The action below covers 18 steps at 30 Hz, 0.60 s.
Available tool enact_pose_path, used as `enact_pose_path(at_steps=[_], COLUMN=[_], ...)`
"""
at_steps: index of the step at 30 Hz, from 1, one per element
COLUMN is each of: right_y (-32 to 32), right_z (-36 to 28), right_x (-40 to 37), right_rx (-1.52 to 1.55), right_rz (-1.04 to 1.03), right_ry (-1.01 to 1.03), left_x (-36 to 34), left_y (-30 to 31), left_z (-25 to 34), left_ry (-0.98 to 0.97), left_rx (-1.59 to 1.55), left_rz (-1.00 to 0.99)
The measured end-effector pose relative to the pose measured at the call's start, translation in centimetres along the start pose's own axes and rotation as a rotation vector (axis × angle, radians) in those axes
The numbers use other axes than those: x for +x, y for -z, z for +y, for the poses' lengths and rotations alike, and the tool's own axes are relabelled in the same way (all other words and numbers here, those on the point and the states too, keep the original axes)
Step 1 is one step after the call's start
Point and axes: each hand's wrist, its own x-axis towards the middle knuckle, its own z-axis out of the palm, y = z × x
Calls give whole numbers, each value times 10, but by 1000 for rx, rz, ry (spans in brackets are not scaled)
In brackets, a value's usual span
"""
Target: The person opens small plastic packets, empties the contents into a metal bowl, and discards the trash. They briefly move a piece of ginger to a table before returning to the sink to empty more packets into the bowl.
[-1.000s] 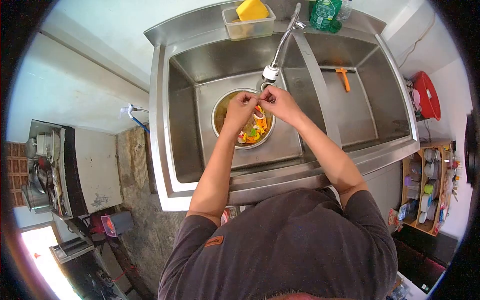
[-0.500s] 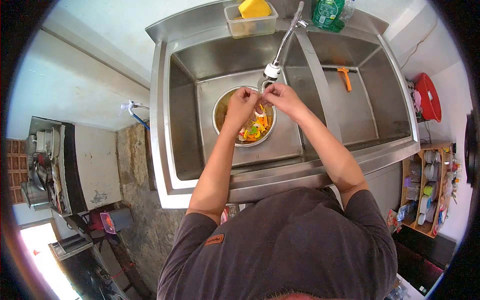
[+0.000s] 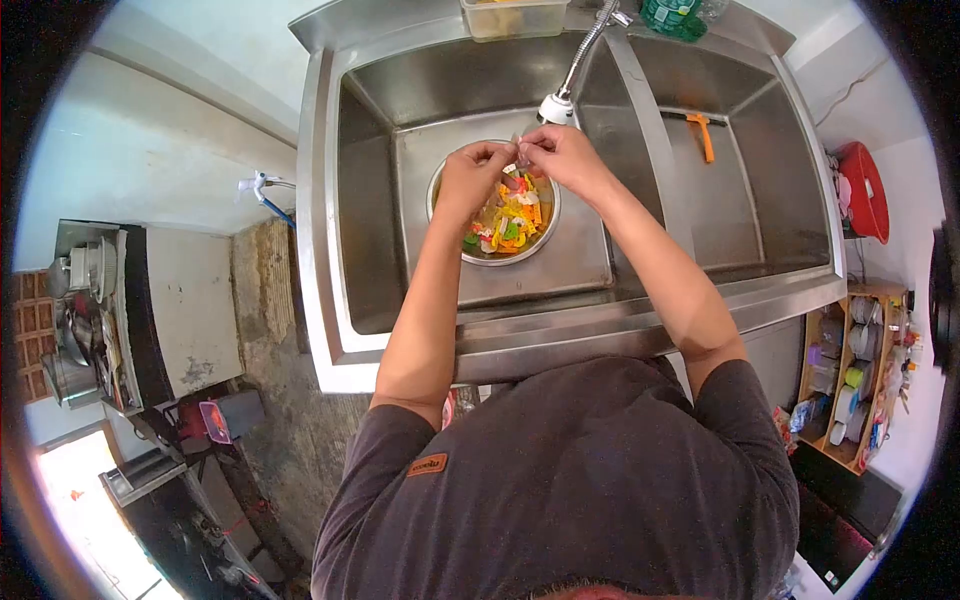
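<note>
A round metal bowl (image 3: 553, 222) sits in the left sink basin, holding colourful pieces (image 3: 515, 222) in yellow, orange, green, white and pink. Over its upper part, just below the white tap head (image 3: 556, 109), my hands meet fingertip to fingertip. My left hand (image 3: 474, 180) is closed in a pinch on something small and pale. From the other side, my right hand (image 3: 566, 160) pinches at the same spot. The small item is too hidden between the fingers to make out.
A plastic container (image 3: 515, 20) and a green bottle (image 3: 668, 14) stand behind the sink (image 3: 400, 345). An orange-handled squeegee (image 3: 706, 140) lies in the right basin. A red basin (image 3: 862, 193) and a wooden rack (image 3: 820, 400) are at the right.
The view has shifted, so the sink and bowl appear higher. My hands stay together above the bowl, and more of the colourful pieces shows below them.
</note>
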Motion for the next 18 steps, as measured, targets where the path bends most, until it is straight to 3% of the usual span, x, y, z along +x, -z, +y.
enact_pose_path(at_steps=[6, 8, 18], right_y=[-6, -5, 0], right_z=[1, -8, -20], right_x=[0, -4, -4], right_rx=[-57, -254, -254], right_rz=[52, 21, -113], right_ry=[-13, 6, 48], left_x=[-2, -3, 4], left_y=[-3, -4, 5], left_z=[5, 7, -4], left_ry=[37, 74, 113], left_rx=[13, -10, -108], left_rz=[-14, -8, -67])
